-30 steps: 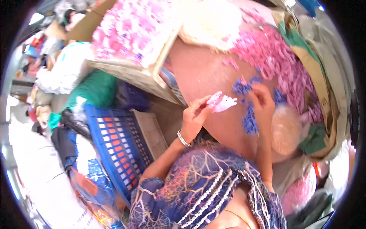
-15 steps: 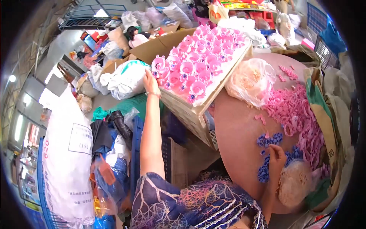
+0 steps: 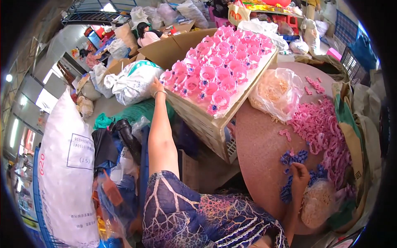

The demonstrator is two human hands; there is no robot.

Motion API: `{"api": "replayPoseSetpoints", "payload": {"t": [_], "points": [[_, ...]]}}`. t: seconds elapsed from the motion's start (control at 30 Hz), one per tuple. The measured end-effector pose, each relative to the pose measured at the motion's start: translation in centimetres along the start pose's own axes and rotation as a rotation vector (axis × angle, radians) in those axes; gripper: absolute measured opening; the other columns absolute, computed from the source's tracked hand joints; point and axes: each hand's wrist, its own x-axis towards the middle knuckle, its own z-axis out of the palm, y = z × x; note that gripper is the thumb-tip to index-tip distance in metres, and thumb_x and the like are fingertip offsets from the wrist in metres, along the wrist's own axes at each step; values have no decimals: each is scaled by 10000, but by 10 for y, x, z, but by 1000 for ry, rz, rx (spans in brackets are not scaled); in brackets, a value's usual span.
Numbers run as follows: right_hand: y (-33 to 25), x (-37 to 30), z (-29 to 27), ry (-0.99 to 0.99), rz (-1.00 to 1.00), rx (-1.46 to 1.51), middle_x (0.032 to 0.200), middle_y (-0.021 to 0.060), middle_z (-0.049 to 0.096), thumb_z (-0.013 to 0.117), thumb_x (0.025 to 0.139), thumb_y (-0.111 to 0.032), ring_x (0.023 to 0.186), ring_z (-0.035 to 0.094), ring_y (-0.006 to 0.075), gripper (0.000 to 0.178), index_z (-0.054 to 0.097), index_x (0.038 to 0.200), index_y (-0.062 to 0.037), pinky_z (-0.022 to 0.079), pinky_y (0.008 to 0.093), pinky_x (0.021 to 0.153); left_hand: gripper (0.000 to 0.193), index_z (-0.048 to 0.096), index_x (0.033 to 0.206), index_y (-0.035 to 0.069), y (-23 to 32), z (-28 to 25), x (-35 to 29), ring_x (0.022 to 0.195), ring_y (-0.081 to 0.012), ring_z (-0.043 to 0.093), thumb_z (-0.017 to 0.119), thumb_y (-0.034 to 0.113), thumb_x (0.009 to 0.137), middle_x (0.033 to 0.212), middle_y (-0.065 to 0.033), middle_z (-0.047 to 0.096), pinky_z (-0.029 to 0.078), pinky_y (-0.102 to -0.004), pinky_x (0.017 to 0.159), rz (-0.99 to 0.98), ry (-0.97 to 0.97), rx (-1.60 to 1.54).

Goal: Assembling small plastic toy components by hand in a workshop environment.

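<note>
My left hand [image 3: 157, 87] is stretched out to the near left corner of a raised white board [image 3: 223, 112]. Its fingers are bent beside a pink ring-shaped plastic piece [image 3: 166, 77]; what they hold, if anything, is hidden. Rows of similar pink pieces [image 3: 208, 73], several with small blue parts on them, stand on the board. At the right, my right hand [image 3: 301, 171] is low over the round table [image 3: 260, 153], fingertips pinched at a pile of small blue plastic pieces [image 3: 294, 157]. Whatever is between those fingertips is too small to make out.
A heap of pink plastic parts [image 3: 320, 128] covers the table's right side, near two clear bags of pale pieces [image 3: 275, 93] [image 3: 317, 202]. White sacks [image 3: 134, 82] [image 3: 66, 173] stand at the left. A cardboard box [image 3: 178, 51] is behind the board, and a person [image 3: 148, 35] sits farther back.
The view has shifted slightly. My left hand remains at the board's corner, and my right hand stays at the blue pieces with little visible movement.
</note>
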Motion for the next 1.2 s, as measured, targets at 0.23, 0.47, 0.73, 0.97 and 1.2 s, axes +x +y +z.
{"api": "replayPoseSetpoints", "payload": {"t": [0.23, 0.47, 0.73, 0.97, 1.2], "points": [[0, -5, 1, -36, -16, -14, 886, 9, 700, 685, 916, -26, 809, 604, 80, 81, 713, 991, -10, 473, 228, 732, 966, 581, 1266, -115, -33, 0, 23, 1062, -482, 640, 396, 748, 873, 1169, -347, 631, 507, -541, 882, 57, -50, -53], [-8, -14, -20, 17, -119, -193, 915, 93, 721, 680, 897, -9, 839, 661, 158, 103, 706, 996, 4, 515, 283, 755, 499, 572, 996, -70, 14, -27, -48, 914, -450, 600, 485, 422, 987, 987, -277, 624, 477, -538, 830, 26, 481, -319], [-21, 6, -32, 289, -239, -484, 923, 121, 694, 684, 842, -48, 885, 637, 311, 111, 693, 952, -30, 467, 414, 808, 102, 564, 962, -11, 20, -104, -375, 826, -205, 543, 646, 41, 931, 914, -114, 586, 488, -334, 767, 843, -86, -697], [-1, 23, -88, 523, -162, -1000, 1131, 152, 644, 716, 819, -110, 1086, 563, 373, 320, 631, 1121, -49, 414, 490, 921, 237, 706, 1006, 32, 16, -120, -515, 539, -250, 525, 780, 49, 781, 624, -77, 536, 416, -377, 518, 1278, -926, -843], [46, 54, -114, 417, 35, -1296, 1067, 119, 703, 732, 822, -207, 1069, 623, 312, 402, 633, 1206, -143, 305, 550, 1033, 188, 692, 941, -6, 15, -103, -525, 557, -285, 542, 770, 45, 778, 642, -106, 559, 446, -386, 547, 1347, -897, -856]]}}
